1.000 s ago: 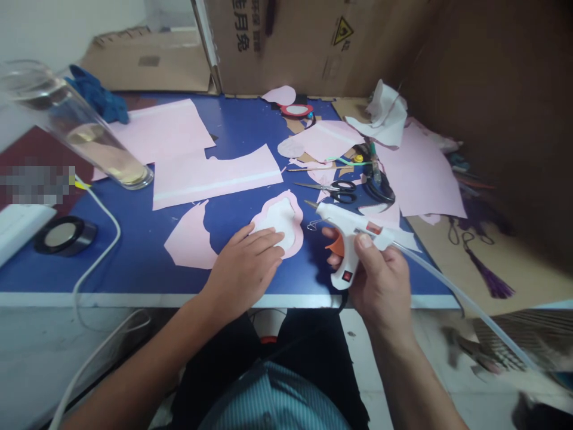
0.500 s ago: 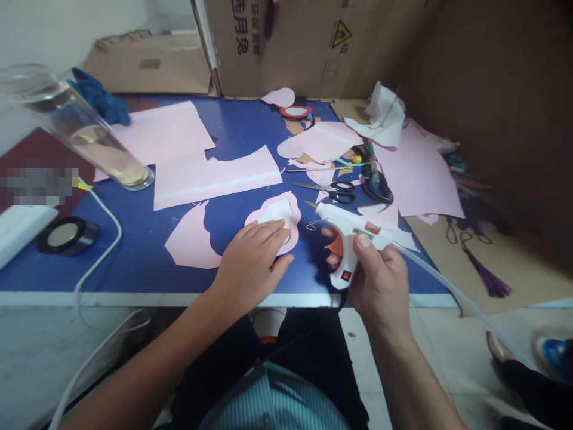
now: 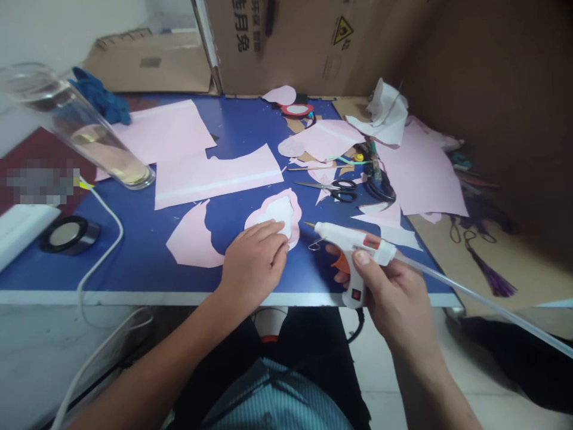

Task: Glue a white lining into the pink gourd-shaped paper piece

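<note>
My left hand (image 3: 256,254) lies over the lower part of a scalloped pink paper cutout (image 3: 294,209), its fingers laid on the cutout and the thumb close alongside. A smaller white piece (image 3: 280,210) sits on the middle of that cutout, partly under my fingertips. My right hand (image 3: 389,283) grips a white hot glue gun (image 3: 351,237) with an orange trigger. The gun's metal nozzle points left at the cutout, apart from it, and a long clear glue stick (image 3: 452,291) runs out of its back.
Scissors (image 3: 333,190) lie beyond the cutout, among pink paper scraps. Pink sheets (image 3: 219,179) and a tilted glass bottle (image 3: 107,149) are on the left, near black tape (image 3: 67,235) and a white cable (image 3: 117,239). Cardboard (image 3: 286,54) walls the back. A purple tassel (image 3: 492,278) lies right.
The glue gun has moved down and to the right, away from the cutout. My left thumb has drawn in toward the fingers, and more of the white piece shows.
</note>
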Tool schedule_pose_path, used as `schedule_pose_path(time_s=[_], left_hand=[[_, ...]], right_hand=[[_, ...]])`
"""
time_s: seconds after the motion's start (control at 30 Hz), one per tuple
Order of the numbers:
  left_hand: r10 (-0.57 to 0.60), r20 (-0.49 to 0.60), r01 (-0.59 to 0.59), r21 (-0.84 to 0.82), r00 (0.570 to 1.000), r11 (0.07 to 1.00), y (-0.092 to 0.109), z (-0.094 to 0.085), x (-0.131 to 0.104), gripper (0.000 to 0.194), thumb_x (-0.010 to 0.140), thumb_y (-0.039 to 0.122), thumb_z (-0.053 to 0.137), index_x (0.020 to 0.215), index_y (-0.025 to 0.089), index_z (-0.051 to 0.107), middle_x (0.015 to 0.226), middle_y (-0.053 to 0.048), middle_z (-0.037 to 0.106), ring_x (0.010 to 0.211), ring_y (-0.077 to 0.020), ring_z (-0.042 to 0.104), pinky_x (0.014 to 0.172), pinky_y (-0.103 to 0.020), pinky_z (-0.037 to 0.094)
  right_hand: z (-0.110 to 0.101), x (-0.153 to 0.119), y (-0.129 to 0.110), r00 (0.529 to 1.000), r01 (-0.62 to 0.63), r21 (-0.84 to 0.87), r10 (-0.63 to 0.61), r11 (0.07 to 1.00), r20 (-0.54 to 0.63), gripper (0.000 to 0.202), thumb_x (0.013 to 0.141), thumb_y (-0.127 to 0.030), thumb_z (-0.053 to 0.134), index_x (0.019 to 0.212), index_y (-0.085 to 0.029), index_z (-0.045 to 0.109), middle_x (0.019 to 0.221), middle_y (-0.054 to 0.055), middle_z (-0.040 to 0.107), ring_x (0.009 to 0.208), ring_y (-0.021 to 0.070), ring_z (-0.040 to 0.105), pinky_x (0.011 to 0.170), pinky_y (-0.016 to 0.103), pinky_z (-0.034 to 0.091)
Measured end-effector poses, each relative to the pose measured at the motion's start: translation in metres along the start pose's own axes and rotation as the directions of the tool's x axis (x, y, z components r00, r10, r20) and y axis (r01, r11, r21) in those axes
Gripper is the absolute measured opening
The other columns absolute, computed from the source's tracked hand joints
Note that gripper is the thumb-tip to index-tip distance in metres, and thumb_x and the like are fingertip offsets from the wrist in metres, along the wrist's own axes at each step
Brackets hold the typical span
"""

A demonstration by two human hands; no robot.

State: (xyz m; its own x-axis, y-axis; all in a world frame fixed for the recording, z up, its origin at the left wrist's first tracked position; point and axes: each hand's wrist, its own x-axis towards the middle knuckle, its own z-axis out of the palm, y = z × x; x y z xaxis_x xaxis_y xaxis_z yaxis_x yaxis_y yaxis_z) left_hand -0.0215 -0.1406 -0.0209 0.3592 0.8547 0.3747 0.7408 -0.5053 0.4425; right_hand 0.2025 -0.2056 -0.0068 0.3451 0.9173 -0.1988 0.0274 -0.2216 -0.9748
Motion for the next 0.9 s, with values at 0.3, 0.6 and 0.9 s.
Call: schedule_pose_path(time_s=[0.3,0.6,0.9], left_hand=[[-0.164,0.0,0.163,-0.134,0.986,0.978,0.002,-0.004,0.004,0.024,0.101,0.016,0.063,0.096,0.029,0.083,0.128,0.0,0.084,0.125,-0.0274,0.078,0.107,-0.05,0.063],[-0.199,-0.001,0.193,-0.224,0.98,0.955,0.0,-0.004,0.007,0.022,0.101,0.017,0.064,0.095,0.028,0.083,0.124,0.0,0.085,0.123,-0.027,0.078,0.107,-0.05,0.062],[-0.203,0.002,0.198,-0.216,0.979,0.956,0.001,-0.004,0.008,0.023,0.102,0.018,0.064,0.094,0.029,0.082,0.124,0.0,0.085,0.123,-0.0265,0.078,0.108,-0.05,0.062]], right_hand=[[0.001,-0.007,-0.011,0.994,0.107,-0.189,-0.098,0.976,0.054,0.058,0.094,-0.065,0.079,0.127,-0.018,0.082,0.089,0.009,0.083,0.066,0.022,0.073,0.05,0.029,0.057],[0.007,-0.004,-0.011,0.993,0.11,-0.195,-0.099,0.975,0.064,0.061,0.093,-0.065,0.079,0.13,-0.017,0.081,0.09,0.01,0.085,0.063,0.0218,0.071,0.046,0.028,0.054],[0.014,0.001,-0.018,0.98,0.197,-0.268,-0.183,0.943,0.079,0.046,0.098,-0.064,0.074,0.1,-0.019,0.086,0.089,0.009,0.083,0.057,0.0188,0.067,0.046,0.029,0.05]])
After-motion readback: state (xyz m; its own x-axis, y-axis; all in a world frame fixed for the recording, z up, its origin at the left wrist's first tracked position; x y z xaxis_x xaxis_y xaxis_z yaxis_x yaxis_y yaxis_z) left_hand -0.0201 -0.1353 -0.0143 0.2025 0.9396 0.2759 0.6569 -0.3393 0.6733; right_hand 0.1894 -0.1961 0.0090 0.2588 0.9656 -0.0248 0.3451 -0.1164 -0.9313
